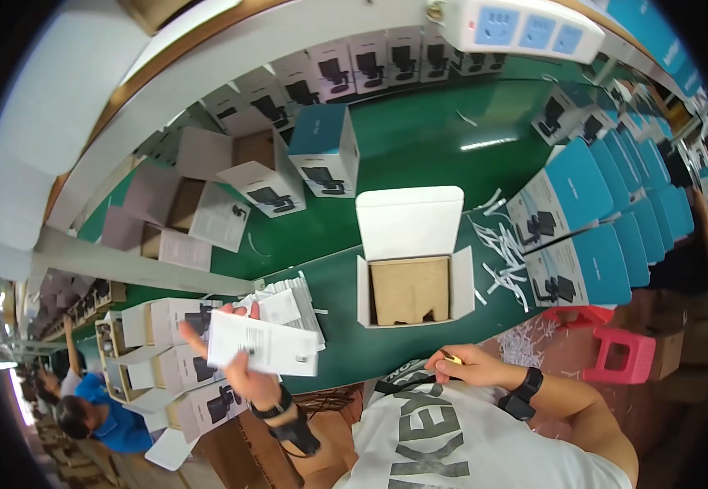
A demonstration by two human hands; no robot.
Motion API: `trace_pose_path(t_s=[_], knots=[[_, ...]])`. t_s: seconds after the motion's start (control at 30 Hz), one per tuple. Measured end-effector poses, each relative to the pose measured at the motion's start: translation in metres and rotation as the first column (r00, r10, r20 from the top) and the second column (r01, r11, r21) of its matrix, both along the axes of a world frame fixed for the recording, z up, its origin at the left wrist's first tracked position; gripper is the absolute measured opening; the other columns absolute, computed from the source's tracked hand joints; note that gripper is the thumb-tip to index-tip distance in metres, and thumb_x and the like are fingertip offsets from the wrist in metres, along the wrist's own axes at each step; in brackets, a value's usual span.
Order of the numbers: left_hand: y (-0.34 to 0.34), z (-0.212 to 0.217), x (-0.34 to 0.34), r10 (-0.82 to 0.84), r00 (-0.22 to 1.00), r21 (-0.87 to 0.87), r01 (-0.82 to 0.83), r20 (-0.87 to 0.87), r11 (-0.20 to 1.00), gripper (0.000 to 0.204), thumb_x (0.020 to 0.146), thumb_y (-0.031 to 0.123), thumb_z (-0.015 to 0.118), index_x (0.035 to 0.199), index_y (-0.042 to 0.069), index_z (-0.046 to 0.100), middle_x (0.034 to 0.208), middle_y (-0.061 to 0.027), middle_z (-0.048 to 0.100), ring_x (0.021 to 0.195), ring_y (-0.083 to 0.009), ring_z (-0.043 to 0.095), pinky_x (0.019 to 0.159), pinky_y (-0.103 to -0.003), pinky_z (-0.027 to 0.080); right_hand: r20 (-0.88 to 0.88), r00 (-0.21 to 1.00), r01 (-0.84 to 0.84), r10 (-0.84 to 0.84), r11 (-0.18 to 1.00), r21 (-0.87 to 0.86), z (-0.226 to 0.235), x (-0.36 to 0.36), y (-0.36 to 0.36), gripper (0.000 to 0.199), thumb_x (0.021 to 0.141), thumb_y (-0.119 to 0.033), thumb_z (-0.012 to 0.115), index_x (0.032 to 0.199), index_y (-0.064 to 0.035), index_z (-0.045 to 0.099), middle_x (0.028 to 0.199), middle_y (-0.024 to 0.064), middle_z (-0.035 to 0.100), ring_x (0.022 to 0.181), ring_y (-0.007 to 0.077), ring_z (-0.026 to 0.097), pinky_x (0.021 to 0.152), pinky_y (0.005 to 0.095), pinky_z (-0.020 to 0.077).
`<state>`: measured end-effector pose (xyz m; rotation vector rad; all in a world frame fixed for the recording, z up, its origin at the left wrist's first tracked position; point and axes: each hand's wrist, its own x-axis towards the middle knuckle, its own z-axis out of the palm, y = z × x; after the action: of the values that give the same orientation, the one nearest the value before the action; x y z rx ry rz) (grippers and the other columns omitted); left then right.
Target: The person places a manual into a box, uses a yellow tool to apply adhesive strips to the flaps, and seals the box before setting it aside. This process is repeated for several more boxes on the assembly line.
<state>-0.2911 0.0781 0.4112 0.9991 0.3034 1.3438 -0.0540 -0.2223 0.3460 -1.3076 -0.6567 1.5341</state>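
Observation:
My left hand [250, 381] grips a white printed leaflet [281, 349], its thumb on top and fingertips showing past the far edge. Just behind it lies a stack of similar white leaflets [312, 303]. To the right, a white carton [411, 222] stands with its lid up and its side flaps spread. A brown cardboard insert [407, 287] with a small dark hole fills the carton. My right hand [472, 365], near my waist, is closed round a small yellow and black tool [452, 357]; its kind is mostly hidden by the fingers.
Open white boxes [222, 218] stand at the left, more [199, 403] lower down. A blue-topped box [321, 151] stands behind. Stacked blue-topped boxes [578, 191] and paper strips [502, 257] lie right. A power strip [525, 31] hangs above; a pink stool [621, 357] stands below right. People [114, 420] work at left.

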Motion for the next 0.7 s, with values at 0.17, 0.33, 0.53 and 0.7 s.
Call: trace_pose_path(t_s=[0.17, 0.33, 0.53, 0.7], knots=[[-0.050, 0.032, 0.083, -0.036, 0.994, 0.551, 0.086, -0.101, 0.830, 0.069, 0.087, 0.012, 0.068, 0.151, 0.016, 0.044, 0.144, -0.0239, 0.047, 0.130, -0.0430, 0.055, 0.120, -0.064, 0.037, -0.008, 0.992, 0.129, -0.129, 0.992, -0.010, -0.015, 0.001, -0.011, 0.025, 0.112, -0.024, 0.056, 0.119, -0.0029, 0.069, 0.090, -0.0002, 0.066, 0.081, 0.0072, 0.060, 0.073, 0.0229, 0.0494], [-0.036, -0.007, 0.098, 0.268, 0.736, 0.714, 0.391, -0.622, 0.581, 0.071, 0.085, 0.019, 0.079, 0.148, 0.008, 0.050, 0.156, -0.0304, 0.039, 0.144, -0.0497, 0.043, 0.122, -0.059, 0.032, 0.075, 0.976, 0.209, -0.205, 0.977, -0.053, 0.002, 0.013, -0.015, 0.024, 0.109, -0.022, 0.061, 0.121, -0.0024, 0.068, 0.089, -0.0012, 0.065, 0.081, 0.0058, 0.059, 0.073, 0.0221, 0.0481], [-0.057, -0.041, 0.077, 0.177, 0.593, 0.512, 0.463, -0.785, 0.723, 0.094, 0.083, 0.023, 0.084, 0.162, 0.006, 0.036, 0.167, -0.0355, 0.025, 0.153, -0.0516, 0.033, 0.124, -0.054, 0.031, 0.392, 0.668, 0.622, -0.633, 0.764, 0.174, 0.009, 0.041, 0.008, 0.021, 0.100, -0.012, 0.071, 0.119, -0.0024, 0.067, 0.094, -0.0016, 0.064, 0.085, 0.0047, 0.057, 0.073, 0.0204, 0.0473], [-0.083, -0.024, 0.123, 0.213, 0.518, 0.540, 0.639, -0.828, 0.548, 0.098, 0.085, 0.038, 0.085, 0.165, 0.011, 0.035, 0.169, -0.0302, 0.028, 0.154, -0.0472, 0.033, 0.124, -0.053, 0.030, 0.573, 0.478, 0.584, -0.666, 0.728, 0.358, -0.017, 0.033, 0.064, 0.032, 0.095, -0.011, 0.076, 0.124, -0.0030, 0.066, 0.111, 0.0045, 0.063, 0.089, 0.0090, 0.062, 0.076, 0.0266, 0.0519]])
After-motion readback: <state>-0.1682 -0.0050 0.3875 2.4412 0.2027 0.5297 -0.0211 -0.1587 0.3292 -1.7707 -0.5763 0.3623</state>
